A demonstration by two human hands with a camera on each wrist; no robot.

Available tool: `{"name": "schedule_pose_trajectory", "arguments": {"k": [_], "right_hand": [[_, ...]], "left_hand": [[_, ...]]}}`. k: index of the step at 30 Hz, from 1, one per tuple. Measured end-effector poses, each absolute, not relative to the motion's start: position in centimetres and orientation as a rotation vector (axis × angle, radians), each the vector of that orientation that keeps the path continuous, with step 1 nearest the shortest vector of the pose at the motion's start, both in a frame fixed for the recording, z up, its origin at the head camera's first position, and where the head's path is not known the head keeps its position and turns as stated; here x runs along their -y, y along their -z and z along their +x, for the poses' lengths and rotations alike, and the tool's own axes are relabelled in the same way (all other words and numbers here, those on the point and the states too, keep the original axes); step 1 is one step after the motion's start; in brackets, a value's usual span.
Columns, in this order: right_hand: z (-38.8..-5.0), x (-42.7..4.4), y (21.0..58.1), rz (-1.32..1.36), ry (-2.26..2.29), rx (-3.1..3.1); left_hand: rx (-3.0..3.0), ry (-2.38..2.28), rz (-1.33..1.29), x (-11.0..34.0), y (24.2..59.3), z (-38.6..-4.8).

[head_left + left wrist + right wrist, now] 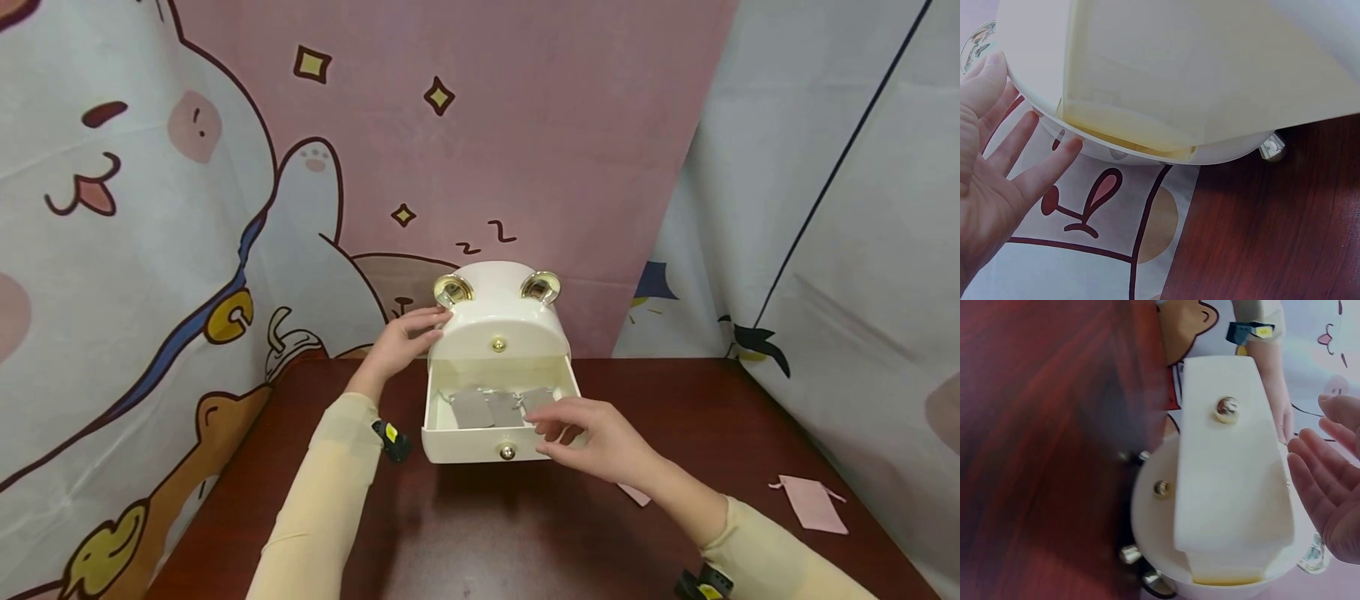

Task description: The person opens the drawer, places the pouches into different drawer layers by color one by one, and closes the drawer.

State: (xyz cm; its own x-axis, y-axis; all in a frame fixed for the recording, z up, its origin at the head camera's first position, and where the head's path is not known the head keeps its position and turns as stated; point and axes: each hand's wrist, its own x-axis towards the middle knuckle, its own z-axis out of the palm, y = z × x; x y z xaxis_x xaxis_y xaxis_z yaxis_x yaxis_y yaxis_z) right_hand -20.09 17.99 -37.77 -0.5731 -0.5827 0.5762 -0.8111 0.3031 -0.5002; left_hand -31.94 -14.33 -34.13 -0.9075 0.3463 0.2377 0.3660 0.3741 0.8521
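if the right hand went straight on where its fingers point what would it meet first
Probably the grey items in the open drawer; the right hand points leftward from the drawer's right side, though its height above them is unclear.

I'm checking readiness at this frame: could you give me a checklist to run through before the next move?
1. Rectangular cream-white drawer with a round gold knob pulled out: ok.
2. Flat grey pouches visible inside the drawer: ok.
3. Left hand at the side of the rounded cream-white box: ok; how firmly it presses: cannot tell.
4. Right hand free of any load: ok, nothing visible in it.
5. Small pink drawstring pouch away from the drawer: ok, on the dark red-brown table, off to the right.
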Motion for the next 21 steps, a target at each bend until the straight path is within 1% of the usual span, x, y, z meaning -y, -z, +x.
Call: {"name": "schedule_pose_trajectory", "arguments": {"k": [7, 13, 21], "right_hand": [[-19.7, -17.1, 39.9, 1.246, -1.182, 2.34], [-19.4, -16.1, 41.9, 1.212, -1.184, 2.314], [-19.8, -15.2, 43.9, 1.112, -1.282, 2.331]], "left_hand": [[2.572, 1.622, -0.661, 14.9, 36.6, -34.4], [2.55, 1.632, -0.671, 15.0, 36.9, -34.7], [2.554, 1.613, -0.66, 15.0, 36.8, -34.4]]}}
